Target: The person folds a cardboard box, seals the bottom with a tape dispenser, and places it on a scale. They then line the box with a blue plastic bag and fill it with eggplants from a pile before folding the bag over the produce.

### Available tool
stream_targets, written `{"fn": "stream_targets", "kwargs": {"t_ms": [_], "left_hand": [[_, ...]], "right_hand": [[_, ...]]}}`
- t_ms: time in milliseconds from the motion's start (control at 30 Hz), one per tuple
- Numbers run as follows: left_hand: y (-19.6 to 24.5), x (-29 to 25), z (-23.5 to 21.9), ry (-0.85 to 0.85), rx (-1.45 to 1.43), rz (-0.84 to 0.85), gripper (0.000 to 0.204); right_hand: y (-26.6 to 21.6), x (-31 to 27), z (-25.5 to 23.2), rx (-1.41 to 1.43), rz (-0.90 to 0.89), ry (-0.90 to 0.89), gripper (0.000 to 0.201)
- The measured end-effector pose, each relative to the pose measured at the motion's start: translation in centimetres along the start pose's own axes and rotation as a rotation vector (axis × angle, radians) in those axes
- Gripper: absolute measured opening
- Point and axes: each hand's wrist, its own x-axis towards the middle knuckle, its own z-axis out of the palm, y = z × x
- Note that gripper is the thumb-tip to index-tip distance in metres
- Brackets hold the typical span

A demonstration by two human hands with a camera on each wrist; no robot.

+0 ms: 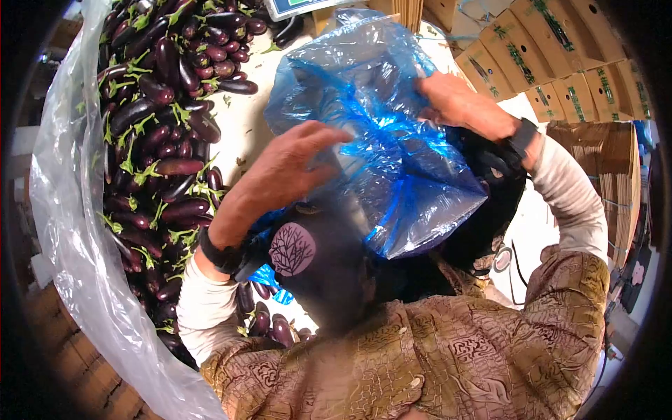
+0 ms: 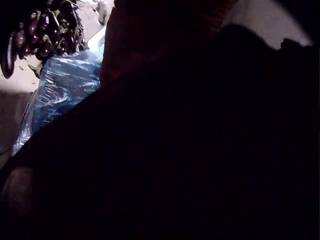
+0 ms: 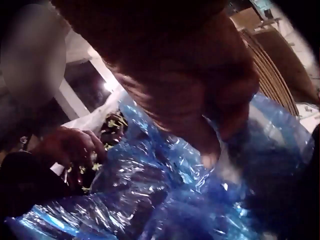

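A crumpled, translucent blue plastic bag (image 1: 402, 150) spreads in front of the person in the head view. The right hand (image 1: 465, 105) has its fingers curled at the bag's right edge and grips the film there; in the right wrist view its fingertips point down into the blue plastic (image 3: 145, 175). On the bag's left side, the left hand (image 1: 287, 164) holds its fingers loosely extended over the film, thumb apart from them. A dark cap (image 1: 315, 273) with a pink tree emblem covers part of the bag's lower side. Most of the left wrist view is dark.
A large heap of eggplants (image 1: 157, 140) covers the table's left side, beside a clear plastic sheet (image 1: 70, 210). Cardboard boxes (image 1: 535, 42) stand at upper right, with stacked flat cardboard (image 1: 609, 175) below. A scale-like device (image 1: 290, 5) sits at the top.
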Motion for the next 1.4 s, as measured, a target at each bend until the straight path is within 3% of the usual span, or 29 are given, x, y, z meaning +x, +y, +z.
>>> {"fn": "stream_targets", "kwargs": {"t_ms": [33,133,200,267,300,333,400,467,533,567,667,700,767,800,833,933,1000,1067,1100,1167,1200,1267,1300,1333,1400], "left_hand": [[-0.4,0.8,0.8,-0.034,0.066,0.189,0.048],[-1.9,1.7,2.5,-0.172,0.136,0.219,0.052],[-2.7,1.4,3.1,-0.218,0.229,0.149,0.05],[-3.3,1.6,3.6,-0.26,0.323,0.093,0.049],[-3.6,1.9,3.4,-0.24,0.193,0.132,0.046],[-3.4,2.3,2.9,-0.215,0.065,0.169,0.043],[-2.7,1.9,1.6,-0.124,0.004,0.083,0.035],[-2.5,1.4,0.2,0.193,-0.109,-0.056,0.026],[-2.0,1.3,-1.6,0.434,-0.119,-0.138,0.02],[-3.3,1.6,-2.0,0.548,-0.159,-0.131,0.023],[-5.3,2.8,-3.1,0.599,-0.141,-0.144,0.031],[-6.1,3.1,-2.8,0.595,-0.141,-0.151,0.031],[-8.5,3.6,-1.6,0.607,-0.203,-0.171,0.033],[-10.6,3.5,-0.8,0.605,-0.098,-0.171,0.037],[-10.6,3.4,-0.4,0.637,0.064,-0.15,0.037],[-7.6,4.0,0.5,0.772,0.34,-0.063,0.034],[-4.6,4.7,0.6,0.739,0.205,-0.088,0.035],[-2.4,5.3,1.0,0.437,0.205,0.229,0.044],[-2.2,5.6,1.8,0.439,0.207,0.221,0.044],[-2.9,6.5,3.6,0.314,0.404,0.382,0.037],[-3.7,6.6,4.0,0.316,0.402,0.383,0.037],[-5.6,7.0,4.8,-0.062,0.871,0.236,0.024],[-6.4,7.1,5.0,-0.038,0.903,0.245,0.015],[-6.3,6.9,4.6,-0.037,0.9,0.249,0.015],[-6.0,6.3,3.7,0.119,0.878,0.253,0.01]], "right_hand": [[0.2,0.6,0.6,0.053,0.07,-0.033,0.035],[1.7,2.7,0.1,0.147,0.148,-0.056,0.02],[3.7,4.3,0.0,0.759,0.363,0.189,0.02],[6.7,5.7,1.3,0.774,0.307,0.203,0.022],[7.7,6.4,1.4,0.778,0.241,0.217,0.025],[7.4,6.2,0.7,0.601,0.192,0.086,0.033],[6.3,5.5,1.0,0.266,0.059,0.17,0.04],[6.9,6.2,0.6,0.284,0.003,0.223,0.048],[4.6,5.4,-2.1,0.508,0.115,0.475,0.051],[3.7,5.4,-3.2,0.548,0.12,0.454,0.047],[3.5,7.4,-2.3,0.474,0.058,0.554,0.039],[3.3,8.0,-1.5,0.357,0.005,0.778,0.024],[1.4,6.9,-2.5,0.358,-0.078,0.729,0.02],[0.4,6.1,-3.0,0.352,-0.16,0.681,0.016],[-0.3,5.6,-2.9,0.41,-0.283,0.492,0.012],[-1.1,4.3,0.4,0.316,-0.245,-0.259,0.027],[0.6,3.2,4.9,-0.014,-0.461,-0.26,0.041],[0.1,2.3,4.7,-0.037,-0.512,-0.231,0.038],[-0.5,2.1,3.8,-0.149,-0.536,-0.163,0.035],[-0.8,1.7,3.5,-0.424,-0.602,0.021,0.026],[-0.7,1.6,3.3,-0.425,-0.601,0.02,0.026],[-0.3,1.8,2.4,-0.312,-0.591,-0.09,0.022],[-1.4,2.7,0.8,-0.308,-0.476,-0.304,0.015],[-0.9,2.7,0.3,-0.309,-0.472,-0.307,0.015],[0.3,1.7,-0.4,-0.293,-0.423,-0.208,0.015]]}}
